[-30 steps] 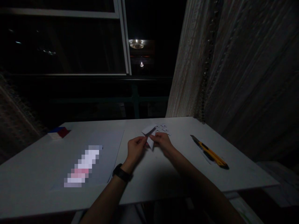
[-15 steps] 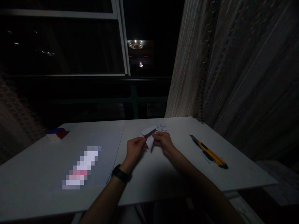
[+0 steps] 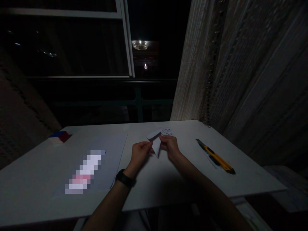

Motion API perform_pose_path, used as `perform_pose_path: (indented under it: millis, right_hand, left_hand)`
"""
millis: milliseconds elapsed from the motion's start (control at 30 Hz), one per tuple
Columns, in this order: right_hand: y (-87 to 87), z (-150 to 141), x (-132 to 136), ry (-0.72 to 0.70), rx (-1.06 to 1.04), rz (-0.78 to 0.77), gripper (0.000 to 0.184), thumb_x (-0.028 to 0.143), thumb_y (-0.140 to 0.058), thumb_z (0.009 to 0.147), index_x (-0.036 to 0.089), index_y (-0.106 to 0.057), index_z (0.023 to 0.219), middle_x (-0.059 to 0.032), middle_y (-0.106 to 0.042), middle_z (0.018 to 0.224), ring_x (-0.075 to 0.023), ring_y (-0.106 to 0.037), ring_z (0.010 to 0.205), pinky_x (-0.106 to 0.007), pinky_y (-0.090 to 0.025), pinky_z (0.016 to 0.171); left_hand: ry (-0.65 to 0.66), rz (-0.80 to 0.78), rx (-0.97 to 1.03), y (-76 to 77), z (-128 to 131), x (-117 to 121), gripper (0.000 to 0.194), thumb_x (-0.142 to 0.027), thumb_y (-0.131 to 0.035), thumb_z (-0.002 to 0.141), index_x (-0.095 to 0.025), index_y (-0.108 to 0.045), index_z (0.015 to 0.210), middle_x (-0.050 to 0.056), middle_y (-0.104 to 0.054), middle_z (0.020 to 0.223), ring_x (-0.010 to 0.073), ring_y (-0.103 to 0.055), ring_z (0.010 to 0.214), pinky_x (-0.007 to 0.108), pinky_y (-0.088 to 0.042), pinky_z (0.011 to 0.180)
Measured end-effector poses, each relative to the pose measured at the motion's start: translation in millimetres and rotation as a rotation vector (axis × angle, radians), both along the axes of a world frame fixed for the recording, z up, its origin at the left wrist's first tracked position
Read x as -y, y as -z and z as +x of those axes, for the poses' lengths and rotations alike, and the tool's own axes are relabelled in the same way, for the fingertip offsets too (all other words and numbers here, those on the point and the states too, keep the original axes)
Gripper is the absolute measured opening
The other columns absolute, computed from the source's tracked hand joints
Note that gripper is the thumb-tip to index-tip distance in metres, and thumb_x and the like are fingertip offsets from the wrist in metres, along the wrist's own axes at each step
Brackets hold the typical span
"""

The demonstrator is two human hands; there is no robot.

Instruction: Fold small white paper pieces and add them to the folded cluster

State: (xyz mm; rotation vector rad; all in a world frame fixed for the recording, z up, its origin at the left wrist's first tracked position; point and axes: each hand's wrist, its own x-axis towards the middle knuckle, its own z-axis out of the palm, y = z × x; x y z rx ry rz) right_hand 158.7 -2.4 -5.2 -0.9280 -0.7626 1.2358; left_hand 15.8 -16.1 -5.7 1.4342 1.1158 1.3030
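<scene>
Above the table (image 3: pixel 144 195), my left hand (image 3: pixel 140 153) and right hand (image 3: pixel 171 147) pinch the paper (image 3: pixel 156 146) from opposite sides, probably to steady its folds; the cutter (image 3: pixel 216 157) lies apart at right, perhaps leaving them room.

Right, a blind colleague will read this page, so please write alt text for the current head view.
Two hands hold a folded white paper over a white table. A yellow-and-black cutter lies to the right, a colored cube far left.
</scene>
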Motion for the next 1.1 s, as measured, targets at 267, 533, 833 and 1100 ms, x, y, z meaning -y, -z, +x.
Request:
perform_pose_path:
  millis: [267,533,833,1100]
  right_hand:
    - [1.4,-3,1,-0.138,0.189,-0.039,0.032,0.041,-0.074,0.05,0.011,-0.064,0.057,-0.0027,-0.059,0.05,-0.0119,-0.054,0.045,-0.027,-0.048,0.049]
    - [0.3,-5,2,-0.084,0.136,-0.001,0.032,0.039,-0.077,0.046,0.013,-0.06,0.052,-0.003,-0.062,0.053,-0.0135,-0.057,0.049,-0.027,-0.049,0.051]
    - [3.9,-4,2,-0.179,0.257,-0.064,0.036,0.045,-0.073,0.053,0.011,-0.064,0.058,-0.0039,-0.061,0.052,-0.011,-0.055,0.044,-0.023,-0.047,0.045]
    - [9.9,-5,1,-0.151,0.317,0.012,0.039,0.049,-0.071,0.054,0.011,-0.064,0.056,-0.0035,-0.06,0.049,-0.0106,-0.054,0.042,-0.022,-0.045,0.044]
  left_hand:
    - [-0.089,-0.008,0.035,-2.0,-1,1,0.027,-0.038,-0.065,0.062,-0.011,-0.066,0.059,0.003,-0.06,0.048,0.0101,-0.048,0.041,0.02,-0.036,0.041]
    - [-0.061,-0.021,0.068,-2.0,-1,1,0.03,-0.04,-0.066,0.061,-0.01,-0.066,0.06,0.005,-0.062,0.052,0.0106,-0.05,0.042,0.021,-0.038,0.042]
    - [-0.155,0.021,0.071,-6.1,-2,4,0.024,-0.035,-0.067,0.061,-0.011,-0.067,0.06,0.003,-0.061,0.05,0.0099,-0.049,0.042,0.021,-0.038,0.043]
    - [-0.081,-0.055,0.171,-0.9,-3,1,0.029,-0.039,-0.069,0.06,-0.01,-0.066,0.062,0.006,-0.063,0.053,0.0103,-0.051,0.043,0.021,-0.039,0.042]
